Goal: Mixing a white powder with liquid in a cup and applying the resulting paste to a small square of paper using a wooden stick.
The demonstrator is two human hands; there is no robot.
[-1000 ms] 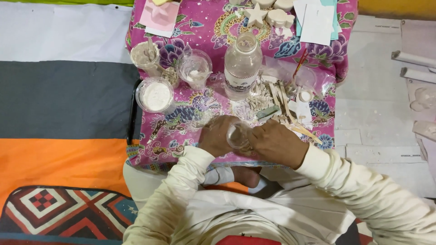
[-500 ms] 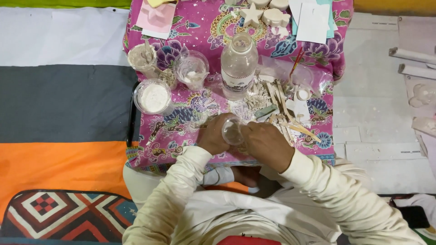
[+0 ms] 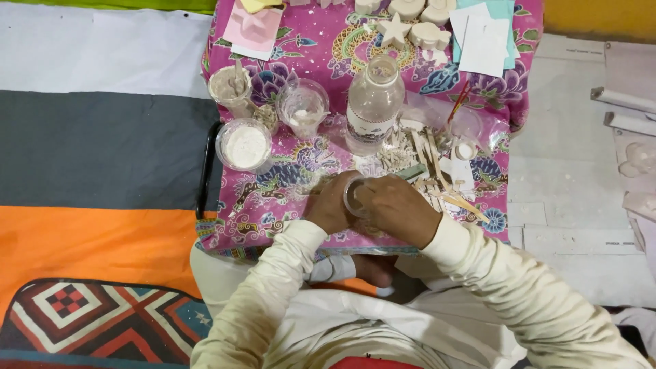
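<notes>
Two hands meet near the front edge of the pink patterned cloth (image 3: 273, 205). Your left hand (image 3: 333, 203) and right hand (image 3: 400, 208) both wrap a small clear cup (image 3: 355, 196), tipped so its round rim faces up at you; fingers of both are curled round it, gripping. Can't tell what's inside.

Behind the hands, approx. mid-cloth, a clear plastic bottle (image 3: 372, 106) stands upright w/ no cap; a pale label band w/ a dark stripe circles its lower part. Left of it, a clear cup w/ whitish residue (image 3: 302, 108). Further left, near the cloth's left edge, a cup of beige paste w/ a stick in it (image 3: 231, 87), and just in front of that a round tub of white powder (image 3: 243, 145).

Right of the bottle: a heap of pale wooden sticks (image 3: 427, 160), touching one another, plus a small white pot (image 3: 465, 152) beside them and a crumpled clear bag (image 3: 471, 123) w/ a thin red stick.

Back edge of cloth: a white star cast (image 3: 395, 31), other rounded white casts (image 3: 429, 33) just beside it, white and teal paper sheets (image 3: 484, 44) at the back right corner, a pink sheet (image 3: 253, 27) at back left.

Cloth lies on a striped mat (image 3: 102, 137): white, grey, orange bands.
</notes>
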